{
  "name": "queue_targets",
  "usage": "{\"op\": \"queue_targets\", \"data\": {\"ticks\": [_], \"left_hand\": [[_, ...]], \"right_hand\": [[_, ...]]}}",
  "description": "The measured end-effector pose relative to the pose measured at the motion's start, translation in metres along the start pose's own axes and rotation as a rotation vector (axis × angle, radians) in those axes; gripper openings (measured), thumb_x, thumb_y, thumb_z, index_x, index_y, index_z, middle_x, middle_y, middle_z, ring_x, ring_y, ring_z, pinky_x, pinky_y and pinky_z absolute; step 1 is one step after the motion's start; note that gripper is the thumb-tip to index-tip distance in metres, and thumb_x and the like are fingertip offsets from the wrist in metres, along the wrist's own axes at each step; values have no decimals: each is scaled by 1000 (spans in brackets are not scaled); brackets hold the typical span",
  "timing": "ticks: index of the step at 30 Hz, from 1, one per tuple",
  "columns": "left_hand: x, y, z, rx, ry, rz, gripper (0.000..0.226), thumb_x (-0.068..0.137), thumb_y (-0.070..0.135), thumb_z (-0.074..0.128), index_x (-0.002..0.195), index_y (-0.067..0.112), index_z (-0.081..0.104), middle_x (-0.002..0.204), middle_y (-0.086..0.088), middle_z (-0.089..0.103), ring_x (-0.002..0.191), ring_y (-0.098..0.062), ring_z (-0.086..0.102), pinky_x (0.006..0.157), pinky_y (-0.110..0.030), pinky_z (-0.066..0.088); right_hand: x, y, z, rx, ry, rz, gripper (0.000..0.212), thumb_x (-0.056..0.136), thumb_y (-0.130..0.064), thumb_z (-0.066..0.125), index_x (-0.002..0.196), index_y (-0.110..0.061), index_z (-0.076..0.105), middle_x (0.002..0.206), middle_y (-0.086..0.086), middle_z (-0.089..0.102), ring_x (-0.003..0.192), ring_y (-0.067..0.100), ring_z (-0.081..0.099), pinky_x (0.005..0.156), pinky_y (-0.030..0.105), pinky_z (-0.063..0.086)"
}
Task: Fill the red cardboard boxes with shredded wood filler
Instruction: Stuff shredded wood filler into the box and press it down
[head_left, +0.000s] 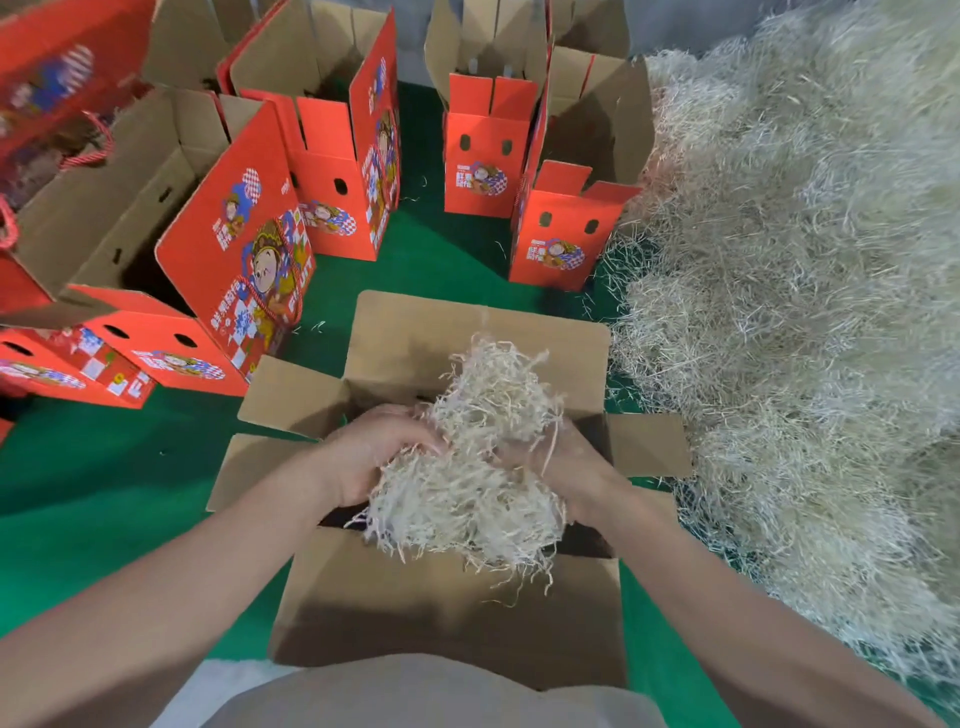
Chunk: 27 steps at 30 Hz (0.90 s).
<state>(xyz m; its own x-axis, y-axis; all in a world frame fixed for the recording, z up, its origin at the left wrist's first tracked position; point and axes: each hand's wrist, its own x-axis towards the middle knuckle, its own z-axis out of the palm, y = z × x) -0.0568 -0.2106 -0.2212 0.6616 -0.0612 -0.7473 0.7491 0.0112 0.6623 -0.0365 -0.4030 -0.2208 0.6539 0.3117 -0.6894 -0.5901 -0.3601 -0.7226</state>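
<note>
Both hands hold one clump of shredded wood filler (483, 467) over the mouth of the near box (441, 618), which stands on the green floor (104, 493) right in front of the person. The left hand (374, 452) grips the clump's left side, fingers curled into the strands. The right hand (569, 467) grips its right side, half covered by loose strands, so its fingers are hard to make out.

The near box has its four flaps folded outward, showing plain brown inner faces. The clump covers most of the opening. Only dark slivers of the inside show at left and right, so what lies in it cannot be told.

On the right a big pile of filler (805, 312) runs from near to far across the floor, its edge just beside the near box's right flap.

To the left stands a large red box (234, 260), printed with a cartoon figure, its top flaps up. Its brown inner walls lead down to a dark bottom where no contents can be made out. Farther off is a second red box (332, 156), also open at the top. At the far middle stand two narrower open red boxes (483, 156) (563, 234), the nearer one touching the pile's edge. Their insides are hidden from this angle. A few stray strands lie on the floor between the boxes.
</note>
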Motion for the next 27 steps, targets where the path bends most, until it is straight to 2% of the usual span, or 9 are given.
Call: {"op": "queue_targets", "data": {"ticks": [2, 4, 8, 15, 17, 20, 23, 25, 27], "left_hand": [[5, 1, -13, -65, 87, 47, 32, 72, 1, 66, 103, 0, 58, 108, -17, 59, 99, -30, 57, 81, -35, 45], [7, 0, -30, -178, 165, 92, 12, 82, -4, 56, 92, 1, 60, 99, -14, 62, 95, -28, 58, 88, -40, 46], [7, -3, -37, -242, 128, 156, 25, 79, -3, 61, 103, -1, 58, 101, -11, 61, 103, -27, 53, 101, -42, 36], [-1, -16, -31, -115, -384, 50, 69, 63, -2, 75, 126, 3, 48, 115, -12, 63, 86, -13, 67, 69, -19, 53], [0, -22, -16, 247, -269, 14, 61, 69, 2, 76, 121, 0, 44, 112, -2, 58, 105, -13, 57, 88, -21, 45], [5, -20, -11, 402, 106, 58, 35, 67, 15, 76, 91, 5, 54, 96, 1, 50, 95, -14, 47, 78, -27, 38], [0, -8, -32, 569, 385, 160, 33, 73, 29, 69, 92, 3, 64, 97, -3, 63, 90, -16, 61, 80, -30, 50], [-9, -2, -41, 819, 483, 272, 25, 77, 37, 65, 72, 13, 57, 53, 8, 57, 53, -5, 56, 50, -18, 48], [-10, -2, -38, 906, 494, 320, 35, 78, 42, 64, 62, 23, 39, 39, 13, 37, 44, -8, 45, 38, -17, 33]], "right_hand": [[-7, 3, -22, 4, 53, -13, 10, 78, -21, 69, 78, -16, 60, 107, -7, 61, 116, 18, 46, 104, 43, 28], [-11, 6, -41, -14, 142, 14, 35, 72, -24, 72, 100, -6, 62, 100, 4, 62, 109, 23, 53, 100, 43, 33], [-12, 15, -48, -95, 91, -43, 79, 73, -16, 74, 139, -4, 32, 75, -11, 62, 53, -12, 57, 77, 9, 42], [0, 13, -34, 33, 71, 16, 101, 60, -27, 78, 142, -3, 24, 142, 12, 39, 125, 23, 41, 110, 41, 23], [4, 11, -26, 84, 121, 28, 90, 69, -27, 75, 139, -4, 25, 143, 13, 35, 128, 27, 35, 108, 45, 23], [7, 12, -27, 41, 126, 43, 86, 80, -34, 68, 143, -5, 17, 145, 14, 31, 130, 30, 32, 104, 42, 29], [-4, 18, -45, -142, 197, 64, 64, 80, -38, 66, 127, 0, 44, 116, 13, 56, 88, 14, 59, 63, 14, 48], [-11, 19, -54, -152, 237, 53, 35, 81, -28, 66, 104, -4, 58, 85, 4, 62, 58, 2, 60, 44, 10, 44], [-13, 20, -57, -111, 248, 21, 49, 71, -26, 73, 110, -2, 55, 87, 3, 64, 72, 7, 65, 64, 20, 55]]}}
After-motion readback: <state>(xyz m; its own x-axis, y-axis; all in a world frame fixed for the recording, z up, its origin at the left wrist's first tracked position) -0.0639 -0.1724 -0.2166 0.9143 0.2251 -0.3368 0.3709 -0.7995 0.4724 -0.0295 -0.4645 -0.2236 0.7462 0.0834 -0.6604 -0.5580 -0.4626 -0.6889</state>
